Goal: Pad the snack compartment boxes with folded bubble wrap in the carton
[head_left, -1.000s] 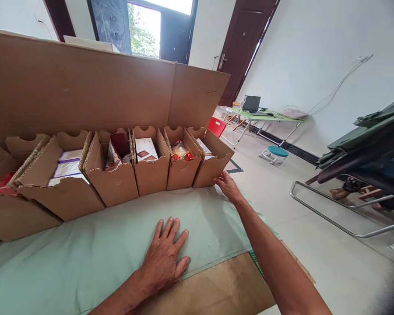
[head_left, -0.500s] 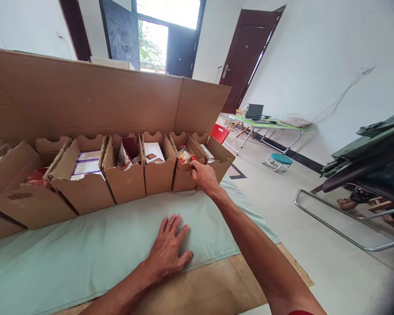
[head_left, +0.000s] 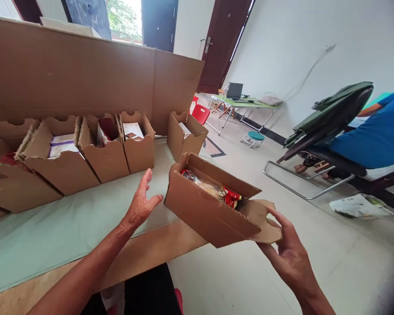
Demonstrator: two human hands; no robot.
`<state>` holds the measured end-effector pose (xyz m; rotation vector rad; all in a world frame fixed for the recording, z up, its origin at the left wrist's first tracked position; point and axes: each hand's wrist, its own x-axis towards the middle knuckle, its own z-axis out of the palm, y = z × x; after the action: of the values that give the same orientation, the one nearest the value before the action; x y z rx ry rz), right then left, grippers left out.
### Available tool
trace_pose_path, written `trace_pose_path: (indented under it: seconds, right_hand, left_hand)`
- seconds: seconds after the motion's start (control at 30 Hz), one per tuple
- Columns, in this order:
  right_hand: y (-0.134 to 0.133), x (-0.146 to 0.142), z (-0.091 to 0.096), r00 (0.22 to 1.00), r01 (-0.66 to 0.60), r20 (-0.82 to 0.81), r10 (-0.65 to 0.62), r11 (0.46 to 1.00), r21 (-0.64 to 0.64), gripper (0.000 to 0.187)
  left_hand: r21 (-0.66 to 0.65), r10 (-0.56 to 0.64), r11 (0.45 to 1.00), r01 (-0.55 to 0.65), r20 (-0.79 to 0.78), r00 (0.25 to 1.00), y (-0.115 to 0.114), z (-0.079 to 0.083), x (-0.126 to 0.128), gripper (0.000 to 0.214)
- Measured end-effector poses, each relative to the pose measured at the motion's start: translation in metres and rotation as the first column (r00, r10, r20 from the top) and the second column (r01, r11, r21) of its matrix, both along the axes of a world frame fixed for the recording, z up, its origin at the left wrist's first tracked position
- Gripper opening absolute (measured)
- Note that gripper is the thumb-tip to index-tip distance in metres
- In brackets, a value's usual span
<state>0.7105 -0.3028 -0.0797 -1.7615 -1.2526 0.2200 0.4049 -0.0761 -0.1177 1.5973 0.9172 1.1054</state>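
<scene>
Jutting over the table's edge [head_left: 164,246], the cardboard bin [head_left: 202,210] is gripped at its right end by the right hand [head_left: 293,253], whose fingertips are partly hidden; the bin's walls cover part of a red-and-clear packet [head_left: 213,188]. Beside its left end, the left hand [head_left: 141,204] is empty, fingers spread. Farther right, a person in blue [head_left: 374,133] is cut off.

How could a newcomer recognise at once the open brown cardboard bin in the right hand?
Find the long brown cardboard panel, then the row of open brown cardboard bins before it. In front of that row's gap is the bin, one end in the bare right hand. Unlike its neighbours, it is out of line and contains a red-and-gold packet.
</scene>
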Motion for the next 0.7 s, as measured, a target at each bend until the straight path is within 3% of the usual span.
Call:
trace_pose_path:
  seconds: [0.07,0.1,0.17,0.23,0.33,0.4,0.53,0.7]
  right_hand:
    - [-0.014,-0.002,-0.02,0.992,0.033,-0.122,-0.035,0.999,-0.021,0.087]
    - [-0.015,-0.006,-0.03,0.988,0.018,-0.152,-0.024,0.999,-0.04,0.089]
    - [-0.009,-0.019,-0.044,0.988,-0.004,-0.153,-0.008,0.997,-0.082,0.079]
    - [0.004,-0.032,-0.053,0.992,0.014,-0.122,-0.025,0.996,-0.09,0.064]
    - [0.025,-0.044,-0.062,0.998,0.019,-0.063,-0.019,1.0,0.002,0.052]
    - [0.038,-0.049,-0.069,0.998,-0.063,-0.017,0.064,0.997,0.038,0.044]
    - [0.073,-0.063,-0.076,0.959,-0.282,-0.034,0.282,0.959,0.002,0.032]
    - [0.131,-0.092,-0.061,0.895,-0.436,-0.118,0.43,0.9,-0.023,0.036]
  left_hand:
    - [-0.08,-0.169,0.982,0.17,0.011,0.985,-0.008,0.002,0.012,0.093]
    - [-0.102,-0.25,0.962,0.252,0.034,0.968,-0.012,0.003,0.018,0.091]
    - [-0.108,-0.355,0.926,0.363,0.088,0.931,-0.02,0.004,0.027,0.084]
    - [-0.093,-0.349,0.928,0.361,0.123,0.929,-0.031,0.003,0.027,0.076]
    - [-0.069,-0.167,0.982,0.176,0.124,0.978,-0.054,-0.007,0.005,0.07]
    - [-0.063,0.003,0.998,0.003,0.094,0.996,-0.071,-0.016,-0.02,0.07]
    - [-0.075,0.283,0.957,-0.28,0.034,0.958,-0.097,-0.028,-0.062,0.075]
    - [-0.057,0.351,0.936,-0.347,0.099,0.931,-0.087,-0.029,-0.079,0.071]
